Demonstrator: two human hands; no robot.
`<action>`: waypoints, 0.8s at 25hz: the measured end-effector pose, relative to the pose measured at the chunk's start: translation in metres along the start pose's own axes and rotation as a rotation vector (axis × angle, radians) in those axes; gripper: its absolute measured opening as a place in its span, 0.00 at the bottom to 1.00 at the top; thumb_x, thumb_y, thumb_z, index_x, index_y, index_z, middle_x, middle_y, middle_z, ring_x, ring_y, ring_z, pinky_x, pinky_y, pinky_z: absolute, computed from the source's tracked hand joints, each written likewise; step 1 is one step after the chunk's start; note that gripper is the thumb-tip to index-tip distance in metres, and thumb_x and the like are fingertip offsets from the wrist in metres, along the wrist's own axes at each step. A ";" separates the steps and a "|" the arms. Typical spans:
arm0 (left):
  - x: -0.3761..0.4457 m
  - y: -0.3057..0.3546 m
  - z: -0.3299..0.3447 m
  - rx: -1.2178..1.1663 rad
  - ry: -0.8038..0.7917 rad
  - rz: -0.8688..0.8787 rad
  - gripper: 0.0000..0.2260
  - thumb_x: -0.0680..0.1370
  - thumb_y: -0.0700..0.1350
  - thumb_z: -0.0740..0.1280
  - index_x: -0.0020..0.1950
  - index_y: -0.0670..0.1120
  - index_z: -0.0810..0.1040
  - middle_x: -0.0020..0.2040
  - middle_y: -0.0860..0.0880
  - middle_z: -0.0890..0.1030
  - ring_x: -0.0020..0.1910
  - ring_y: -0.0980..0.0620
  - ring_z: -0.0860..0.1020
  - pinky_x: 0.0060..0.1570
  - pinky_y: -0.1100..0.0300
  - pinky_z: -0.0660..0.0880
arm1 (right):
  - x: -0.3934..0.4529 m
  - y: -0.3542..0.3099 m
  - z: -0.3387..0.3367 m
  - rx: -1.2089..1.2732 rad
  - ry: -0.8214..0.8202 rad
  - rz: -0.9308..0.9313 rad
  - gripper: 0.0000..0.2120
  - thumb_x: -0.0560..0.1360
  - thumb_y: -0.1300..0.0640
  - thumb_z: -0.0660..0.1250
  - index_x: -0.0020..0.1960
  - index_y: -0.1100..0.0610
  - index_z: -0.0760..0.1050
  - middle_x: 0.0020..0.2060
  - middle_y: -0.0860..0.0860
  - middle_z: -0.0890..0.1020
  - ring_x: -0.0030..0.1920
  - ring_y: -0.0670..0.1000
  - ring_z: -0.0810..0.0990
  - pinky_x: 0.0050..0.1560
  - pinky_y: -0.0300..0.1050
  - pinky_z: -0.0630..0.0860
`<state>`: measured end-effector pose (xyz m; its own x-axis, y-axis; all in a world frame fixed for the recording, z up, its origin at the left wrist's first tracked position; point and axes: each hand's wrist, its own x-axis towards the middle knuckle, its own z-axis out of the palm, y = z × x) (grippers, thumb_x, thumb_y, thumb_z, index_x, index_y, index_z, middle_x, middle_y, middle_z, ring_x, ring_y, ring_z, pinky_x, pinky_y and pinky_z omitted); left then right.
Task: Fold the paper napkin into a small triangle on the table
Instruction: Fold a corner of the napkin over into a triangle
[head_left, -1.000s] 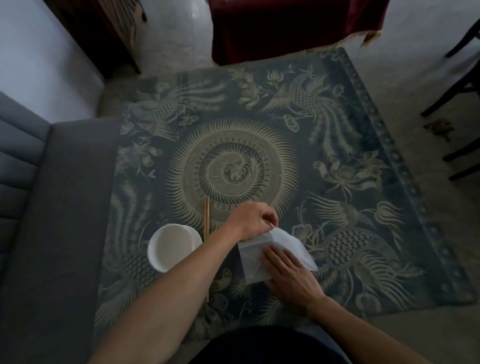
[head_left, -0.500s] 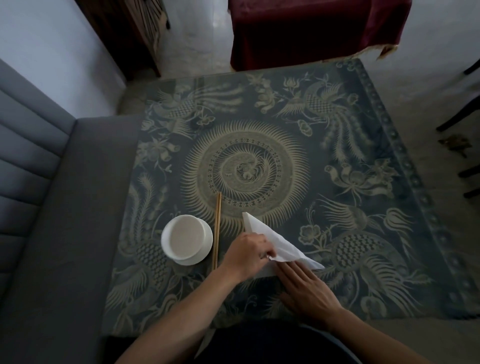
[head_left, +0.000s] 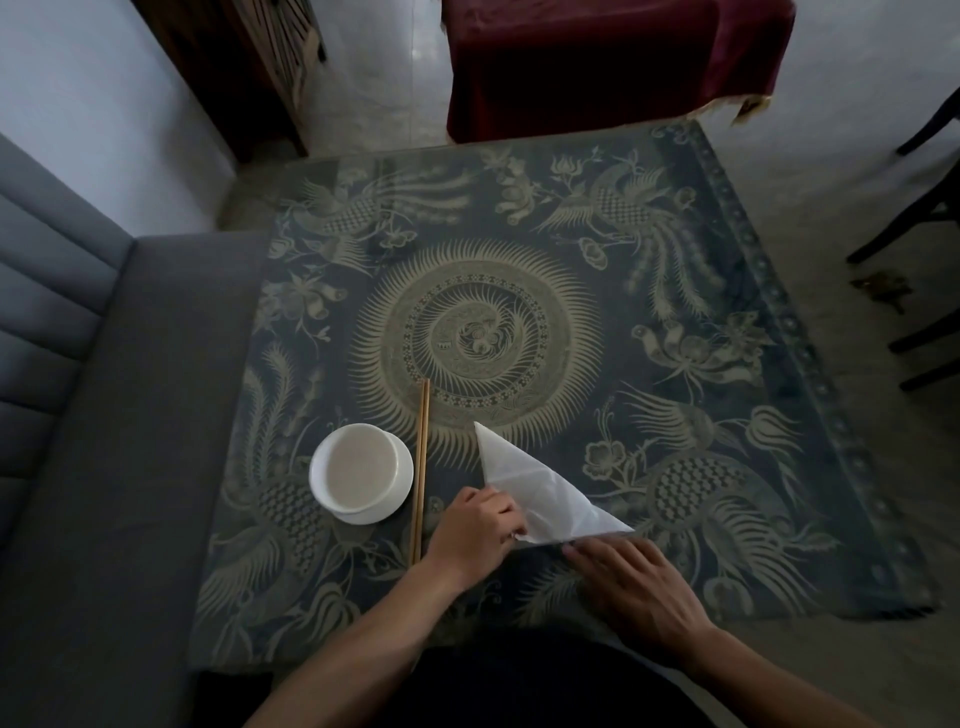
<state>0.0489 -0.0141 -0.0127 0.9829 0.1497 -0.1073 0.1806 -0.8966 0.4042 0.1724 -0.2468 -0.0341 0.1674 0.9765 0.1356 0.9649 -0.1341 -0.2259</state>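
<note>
A white paper napkin (head_left: 535, 491) lies folded into a triangle on the patterned table (head_left: 675, 395), its point aimed away from me. My left hand (head_left: 478, 530) pinches the napkin's near left corner between thumb and fingers. My right hand (head_left: 631, 582) rests flat with its fingertips touching the napkin's near edge, just below the right corner.
A white bowl (head_left: 361, 473) stands left of the napkin, with a pair of wooden chopsticks (head_left: 420, 470) lying between them. A grey sofa (head_left: 104, 415) borders the table on the left. A dark red cloth (head_left: 613, 62) hangs beyond the far edge; dark chair legs (head_left: 914, 218) stand at right.
The napkin's upper flap came down into a flat triangle. My left hand moved from its top to its near left corner; my right hand slid off it to the near edge.
</note>
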 end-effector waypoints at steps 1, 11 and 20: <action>-0.001 -0.001 0.001 0.005 -0.001 0.005 0.05 0.72 0.44 0.75 0.46 0.51 0.83 0.48 0.54 0.82 0.51 0.52 0.78 0.51 0.58 0.68 | 0.003 -0.001 0.001 -0.034 -0.023 0.060 0.24 0.77 0.49 0.61 0.71 0.56 0.70 0.66 0.54 0.76 0.64 0.55 0.76 0.63 0.51 0.67; -0.007 -0.009 0.009 0.052 -0.017 0.072 0.04 0.74 0.46 0.73 0.49 0.50 0.84 0.51 0.53 0.82 0.54 0.51 0.77 0.54 0.54 0.73 | 0.005 -0.001 0.009 -0.125 -0.216 0.209 0.31 0.77 0.44 0.56 0.74 0.61 0.66 0.75 0.60 0.66 0.75 0.58 0.61 0.70 0.65 0.58; -0.017 -0.011 0.010 0.069 0.010 0.155 0.05 0.74 0.48 0.71 0.48 0.50 0.82 0.52 0.52 0.79 0.52 0.52 0.76 0.50 0.56 0.75 | -0.007 0.008 0.018 -0.170 -0.226 0.305 0.30 0.78 0.44 0.52 0.74 0.59 0.67 0.75 0.59 0.65 0.73 0.60 0.66 0.69 0.72 0.58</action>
<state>0.0302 -0.0108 -0.0249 0.9992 0.0111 -0.0397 0.0243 -0.9359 0.3514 0.1754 -0.2514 -0.0537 0.4199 0.8979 -0.1323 0.9010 -0.4300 -0.0581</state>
